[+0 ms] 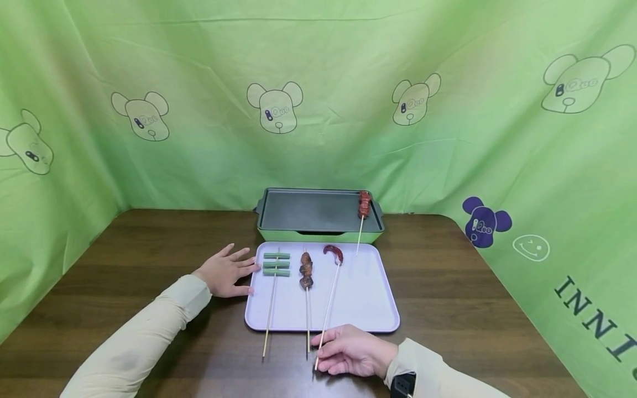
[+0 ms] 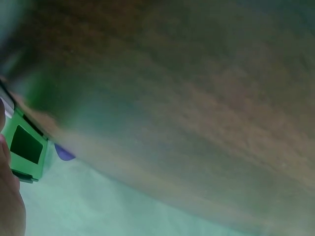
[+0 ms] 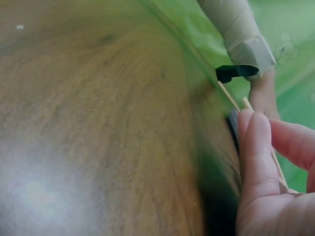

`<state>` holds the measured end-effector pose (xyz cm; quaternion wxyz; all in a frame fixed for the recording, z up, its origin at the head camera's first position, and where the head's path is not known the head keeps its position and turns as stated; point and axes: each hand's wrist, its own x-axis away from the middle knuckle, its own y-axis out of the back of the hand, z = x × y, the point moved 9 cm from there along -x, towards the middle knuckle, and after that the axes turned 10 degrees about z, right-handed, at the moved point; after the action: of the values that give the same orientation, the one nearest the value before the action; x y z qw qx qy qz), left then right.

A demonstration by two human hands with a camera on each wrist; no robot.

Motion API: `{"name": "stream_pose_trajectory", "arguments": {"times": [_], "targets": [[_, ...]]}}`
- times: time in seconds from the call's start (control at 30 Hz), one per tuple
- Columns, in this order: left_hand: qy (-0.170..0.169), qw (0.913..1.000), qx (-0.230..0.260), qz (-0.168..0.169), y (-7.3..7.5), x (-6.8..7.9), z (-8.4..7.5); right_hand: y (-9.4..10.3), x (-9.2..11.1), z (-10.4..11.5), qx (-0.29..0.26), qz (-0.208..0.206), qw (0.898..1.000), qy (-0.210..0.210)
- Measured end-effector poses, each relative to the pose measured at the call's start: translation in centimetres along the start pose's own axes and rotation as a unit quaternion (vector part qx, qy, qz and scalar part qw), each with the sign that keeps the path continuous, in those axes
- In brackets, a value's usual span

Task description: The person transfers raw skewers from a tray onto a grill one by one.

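My right hand [image 1: 355, 351] pinches the lower end of a thin skewer stick near the tray's front edge. A curved dark-red food piece [image 1: 334, 254] tops that skewer, over the white tray [image 1: 370, 309]. Beside it, the tray bears a skewer of browned meat chunks [image 1: 306, 271] and one with green stick-shaped vegetables [image 1: 276, 265]; their sticks overhang the front. With fingers spread, my left hand [image 1: 226, 272] touches the tray's left rim. In the right wrist view, thumb and fingers [image 3: 258, 152] close on the stick. The left wrist view is mostly blurred, with finger edges [image 2: 10, 196] at left.
Behind the tray stands a green grill with a dark plate [image 1: 308, 210]. A red meat skewer [image 1: 365, 204] lies on its right side, its stick reaching over the tray. A brown wooden table [image 1: 448, 309] carries everything, and a green printed curtain [image 1: 338, 149] hangs behind.
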<state>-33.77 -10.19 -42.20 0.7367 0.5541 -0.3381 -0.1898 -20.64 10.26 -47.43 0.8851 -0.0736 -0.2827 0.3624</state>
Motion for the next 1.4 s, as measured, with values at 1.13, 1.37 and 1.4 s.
{"name": "stream_pose_trajectory", "arguments": {"times": [1.13, 1.37, 1.4], "targets": [[0.012, 0.9992, 0.036, 0.009, 0.1, 0.1, -0.1, 0.2, 0.8, 1.4, -0.048, -0.074, 0.991, 0.104], [0.014, 0.9994, 0.031, 0.006, 0.1, 0.1, 0.0, 0.0, 0.8, 1.6, -0.035, -0.071, 0.992, 0.101], [0.013, 0.9994, 0.032, 0.005, 0.1, 0.1, -0.1, -0.1, 0.9, 1.6, -0.034, -0.068, 0.992, 0.099]]}}
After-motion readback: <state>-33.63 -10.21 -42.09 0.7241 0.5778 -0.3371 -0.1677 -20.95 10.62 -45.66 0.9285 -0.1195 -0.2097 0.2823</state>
